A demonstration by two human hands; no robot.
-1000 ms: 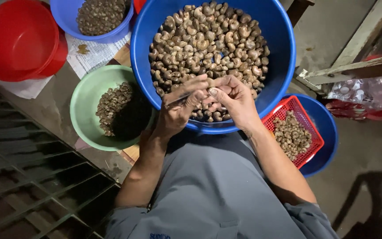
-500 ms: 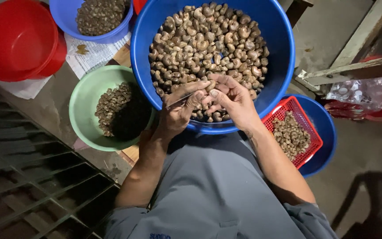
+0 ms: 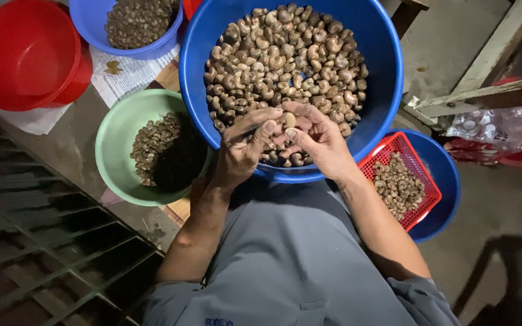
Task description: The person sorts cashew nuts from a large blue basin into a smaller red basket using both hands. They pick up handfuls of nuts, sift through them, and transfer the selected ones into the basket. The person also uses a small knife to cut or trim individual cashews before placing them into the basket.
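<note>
Holding one pale nut between both hands; the big blue basin at upper centre remains full, green bowl part-filled.

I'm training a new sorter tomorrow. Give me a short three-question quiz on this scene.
1. True or false: the large blue tub is heaped with nuts.
2. Which container sits nearest the left hand? A) red bucket B) green bowl C) red basket
3. What do both hands' fingers hold between them?

Key:
1. True.
2. B, the green bowl.
3. A single pale nut, held between the left hand and right hand above the tub.
</note>
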